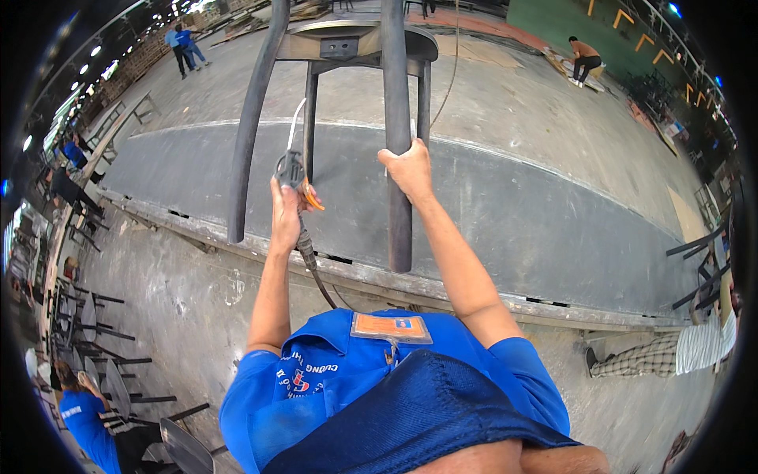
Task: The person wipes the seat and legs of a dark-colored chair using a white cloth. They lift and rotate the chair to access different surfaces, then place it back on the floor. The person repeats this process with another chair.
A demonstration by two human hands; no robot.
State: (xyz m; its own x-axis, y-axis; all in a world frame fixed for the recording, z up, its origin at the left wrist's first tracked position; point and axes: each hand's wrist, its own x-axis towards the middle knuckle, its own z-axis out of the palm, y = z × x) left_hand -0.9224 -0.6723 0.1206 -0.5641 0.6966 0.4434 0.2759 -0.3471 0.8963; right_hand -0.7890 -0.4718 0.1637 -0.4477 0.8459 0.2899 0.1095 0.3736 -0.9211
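A dark metal chair frame point(332, 47) stands upside down in front of me, its legs pointing toward me. My right hand point(408, 168) grips the right leg point(398, 103) about midway down. My left hand point(286, 213) holds a tool with a dark head and an orange trigger point(294, 175) between the two near legs. A thin white rod sticks up from the tool, and a dark hose point(316, 276) runs from it down toward my body. The left leg point(251, 126) is untouched.
A long grey raised strip point(553, 221) crosses the concrete floor ahead. Several metal chair frames point(103, 347) stand at lower left beside a person in blue. Another person sits at the right edge point(679, 351). More people stand and crouch far away.
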